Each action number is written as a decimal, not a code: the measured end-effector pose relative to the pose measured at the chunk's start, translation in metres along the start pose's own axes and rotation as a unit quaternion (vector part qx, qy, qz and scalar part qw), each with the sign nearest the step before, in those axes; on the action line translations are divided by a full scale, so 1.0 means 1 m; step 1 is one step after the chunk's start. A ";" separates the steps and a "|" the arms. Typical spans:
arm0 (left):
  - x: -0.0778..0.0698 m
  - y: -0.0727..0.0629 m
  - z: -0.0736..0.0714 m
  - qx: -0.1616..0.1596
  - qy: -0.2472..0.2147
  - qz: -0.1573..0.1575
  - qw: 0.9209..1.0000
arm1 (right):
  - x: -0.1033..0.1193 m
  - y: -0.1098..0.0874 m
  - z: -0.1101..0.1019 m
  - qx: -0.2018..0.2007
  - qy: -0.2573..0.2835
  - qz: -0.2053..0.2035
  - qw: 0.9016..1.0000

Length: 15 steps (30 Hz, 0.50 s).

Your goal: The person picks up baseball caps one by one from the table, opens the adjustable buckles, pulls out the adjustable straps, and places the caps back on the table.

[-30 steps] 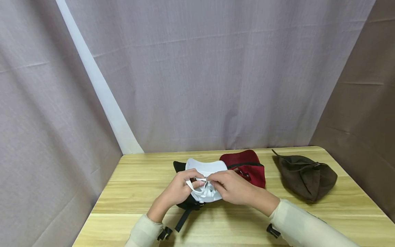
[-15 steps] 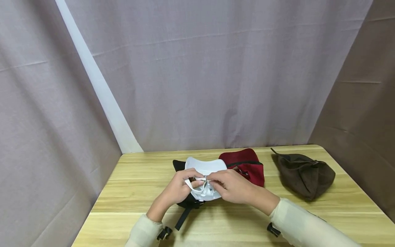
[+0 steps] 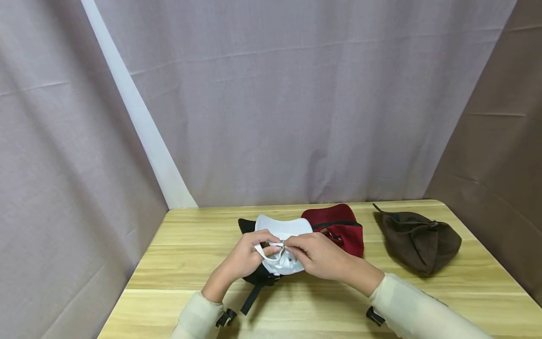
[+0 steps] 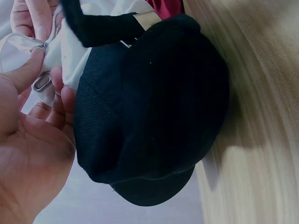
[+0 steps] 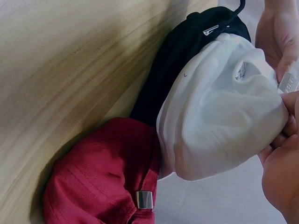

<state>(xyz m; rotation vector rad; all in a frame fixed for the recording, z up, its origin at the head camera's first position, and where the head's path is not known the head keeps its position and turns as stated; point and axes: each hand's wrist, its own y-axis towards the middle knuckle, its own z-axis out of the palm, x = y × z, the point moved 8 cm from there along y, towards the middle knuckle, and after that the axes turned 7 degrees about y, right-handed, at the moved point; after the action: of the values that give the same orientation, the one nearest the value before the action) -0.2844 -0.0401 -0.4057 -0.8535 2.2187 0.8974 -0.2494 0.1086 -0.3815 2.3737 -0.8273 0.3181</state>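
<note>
A white baseball cap [image 3: 282,228] sits at the middle of the group, and both hands work at its back strap [image 3: 259,251]. With thumb and fingers, the left hand [image 3: 242,258] pinches the strap close to a metal buckle [image 5: 288,83]. The right hand [image 3: 325,256] pinches the cap's strap end from the other side, fingertips almost meeting the left ones. A loop of strap hangs by the left thumb. An oval metal ring [image 4: 42,82] shows between the left fingers. Beneath and left of the white cap lies a black cap [image 4: 154,102]; the fingers partly hide the buckle.
A dark red cap [image 3: 330,217] with a metal strap clasp [image 5: 144,199] adjoins the white one on the right. Further right, a brown cap [image 3: 419,245] lies on the wooden table [image 3: 178,263]. The black cap's strap [image 3: 252,298] trails toward the front. Curtains [image 3: 271,103] stand behind.
Both hands keep nearly the same place on the white cap's strap, with hardly any finger movement. The head view shifts very slightly; the other caps stay put.
</note>
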 end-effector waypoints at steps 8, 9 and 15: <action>0.004 -0.001 0.001 -0.001 -0.002 0.000 1.000 | -0.002 -0.001 0.002 0.002 0.010 -0.002 1.000; 0.003 -0.001 0.001 -0.002 -0.002 0.000 1.000 | -0.002 -0.001 0.001 0.002 0.010 -0.003 1.000; 0.003 -0.001 -0.001 -0.002 0.001 -0.007 1.000 | -0.004 -0.001 0.002 0.003 0.009 -0.006 1.000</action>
<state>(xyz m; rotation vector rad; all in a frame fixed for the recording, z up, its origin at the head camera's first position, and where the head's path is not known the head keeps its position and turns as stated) -0.2859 -0.0422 -0.4081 -0.8692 2.2106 0.8947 -0.2514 0.1100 -0.3851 2.3765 -0.8051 0.3358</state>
